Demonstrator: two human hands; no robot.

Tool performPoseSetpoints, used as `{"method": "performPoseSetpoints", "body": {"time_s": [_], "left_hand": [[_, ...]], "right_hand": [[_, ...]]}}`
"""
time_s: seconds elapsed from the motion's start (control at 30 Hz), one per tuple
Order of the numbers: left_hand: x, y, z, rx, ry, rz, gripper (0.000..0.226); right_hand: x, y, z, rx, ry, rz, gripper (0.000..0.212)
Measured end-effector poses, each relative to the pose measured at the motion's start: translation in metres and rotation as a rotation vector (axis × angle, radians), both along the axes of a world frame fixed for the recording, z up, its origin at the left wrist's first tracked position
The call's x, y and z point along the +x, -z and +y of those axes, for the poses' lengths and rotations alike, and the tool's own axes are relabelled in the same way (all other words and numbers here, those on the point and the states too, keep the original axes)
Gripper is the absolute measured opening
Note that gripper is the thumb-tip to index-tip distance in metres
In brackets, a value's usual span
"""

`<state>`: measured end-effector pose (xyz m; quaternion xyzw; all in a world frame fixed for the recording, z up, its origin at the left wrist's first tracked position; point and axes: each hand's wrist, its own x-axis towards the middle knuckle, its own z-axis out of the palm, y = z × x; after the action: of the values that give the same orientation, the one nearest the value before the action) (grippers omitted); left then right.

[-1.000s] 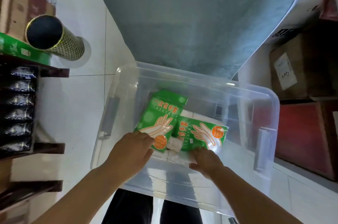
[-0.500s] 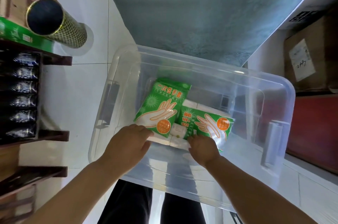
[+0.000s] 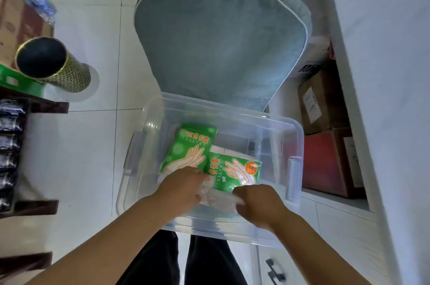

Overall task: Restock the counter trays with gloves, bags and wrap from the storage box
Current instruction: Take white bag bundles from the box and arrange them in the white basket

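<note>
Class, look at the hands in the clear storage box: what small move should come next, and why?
Probably lift the pale plastic bundle up out of the storage box: left hand and right hand both grip it, and the box is open.

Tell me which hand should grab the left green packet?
Probably left: the left hand touches the lower edge of that green plastic glove packet; the right hand grips a white plastic bundle.
</note>
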<state>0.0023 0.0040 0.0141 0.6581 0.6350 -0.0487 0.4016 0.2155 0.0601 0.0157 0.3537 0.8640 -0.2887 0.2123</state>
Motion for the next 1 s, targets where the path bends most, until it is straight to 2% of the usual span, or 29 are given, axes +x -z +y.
{"method": "performPoseSetpoints", "body": {"time_s": [0.13,0.23,0.33,0.43,0.5,0.6,0.67,0.8,1.0], "left_hand": [[0.003,-0.017,0.013,0.036,0.103,0.106,0.029],[-0.006,-0.024,0.018,0.075,0.100,0.179,0.033],[-0.023,-0.030,0.016,0.118,0.019,0.252,0.031],[-0.048,-0.036,0.009,0.145,-0.100,0.345,0.023],[-0.064,-0.038,0.001,0.151,-0.223,0.374,0.020],[-0.082,-0.033,-0.008,0.112,-0.403,0.419,0.018],[-0.088,-0.026,-0.014,0.090,-0.499,0.445,0.026],[-0.091,-0.010,-0.020,0.085,-0.626,0.455,0.022],[-0.090,0.004,-0.018,0.077,-0.648,0.487,0.017]], "right_hand": [[-0.001,-0.031,0.007,-0.048,0.127,0.119,0.015],[-0.002,-0.034,0.020,-0.076,0.213,0.175,0.019],[-0.002,-0.015,0.040,-0.043,0.412,0.199,0.030],[-0.004,0.022,0.061,-0.123,0.655,0.193,0.027],[-0.008,0.053,0.072,-0.204,0.720,0.155,0.025],[-0.018,0.097,0.084,-0.257,0.712,0.107,0.025],[-0.027,0.122,0.089,-0.222,0.606,0.035,0.029],[-0.044,0.163,0.096,-0.095,0.381,-0.061,0.036],[-0.052,0.203,0.097,0.022,0.442,-0.023,0.027]]}}
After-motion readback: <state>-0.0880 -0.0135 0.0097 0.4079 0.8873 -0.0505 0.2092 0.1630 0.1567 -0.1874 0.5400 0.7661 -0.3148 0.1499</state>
